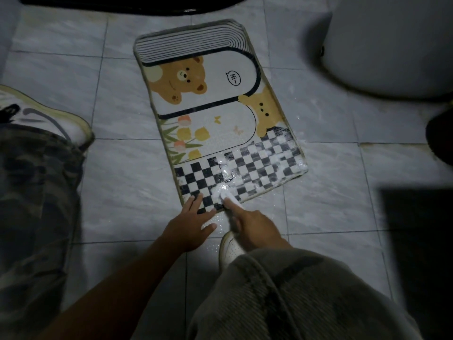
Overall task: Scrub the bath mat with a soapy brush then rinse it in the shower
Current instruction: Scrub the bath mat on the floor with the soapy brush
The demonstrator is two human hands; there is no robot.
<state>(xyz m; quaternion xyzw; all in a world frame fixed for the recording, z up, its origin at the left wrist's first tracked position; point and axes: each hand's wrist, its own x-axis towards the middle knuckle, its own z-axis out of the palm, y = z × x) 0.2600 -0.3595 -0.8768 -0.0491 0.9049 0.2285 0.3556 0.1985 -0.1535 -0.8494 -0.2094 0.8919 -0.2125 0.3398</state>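
Observation:
The bath mat (210,111) lies flat on the tiled floor, printed with two bears, flowers and a black-and-white checkered band at its near end. White soap foam (245,168) covers much of the checkered band. My left hand (193,222) presses flat with spread fingers on the mat's near corner. My right hand (252,224) grips a white brush (228,196), its head in the foam at the mat's near edge. Most of the brush handle is hidden in my fist.
The grey marble-look tiled floor (117,168) is wet and foamy beside the mat. A white toilet base (392,45) stands at the upper right. My sneaker (230,249) and trouser knee are just behind my hands; my other leg and shoe (49,119) are at the left.

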